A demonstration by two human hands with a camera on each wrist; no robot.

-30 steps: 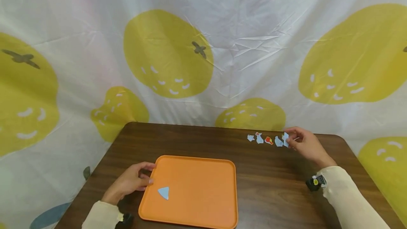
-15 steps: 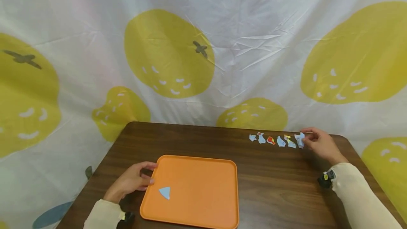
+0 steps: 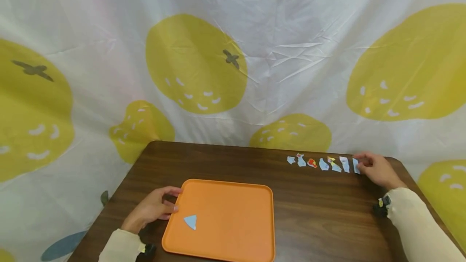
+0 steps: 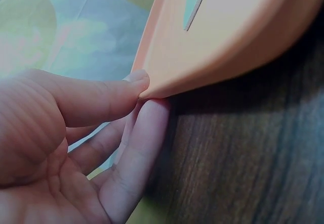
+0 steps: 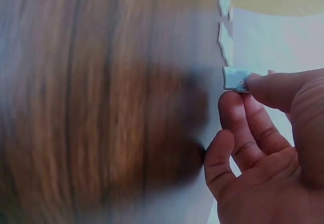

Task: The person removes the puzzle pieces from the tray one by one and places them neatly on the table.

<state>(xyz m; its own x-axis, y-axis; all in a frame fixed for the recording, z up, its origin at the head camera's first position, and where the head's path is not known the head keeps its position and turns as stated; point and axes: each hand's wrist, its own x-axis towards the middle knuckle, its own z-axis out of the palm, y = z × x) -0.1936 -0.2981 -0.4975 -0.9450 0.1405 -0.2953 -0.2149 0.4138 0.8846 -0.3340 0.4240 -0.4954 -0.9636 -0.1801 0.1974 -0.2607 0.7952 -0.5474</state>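
At the back right of the table, my right hand (image 3: 378, 170) pinches a light-blue puzzle piece (image 3: 356, 165) between thumb and fingers. In the right wrist view that piece (image 5: 234, 78) has a small printed mark by the thumb. To its left runs a row of irregular puzzle pieces, among them a plain pale-blue one (image 3: 344, 164), one with yellow (image 3: 334, 164) and a mostly red one (image 3: 312, 163). My left hand (image 3: 151, 207) grips the left rim of an orange tray (image 3: 233, 229), thumb on top and fingers beneath. A pointed light-blue puzzle piece (image 3: 191, 221) lies on the tray.
The dark wood table (image 3: 313, 213) ends just behind the row of pieces. A white curtain (image 3: 269, 80) with large yellow fruit prints hangs right behind its back edge.
My right hand has moved right along the back edge, and more puzzle pieces now lie spaced out in the row behind it. My left hand has stayed on the tray rim.
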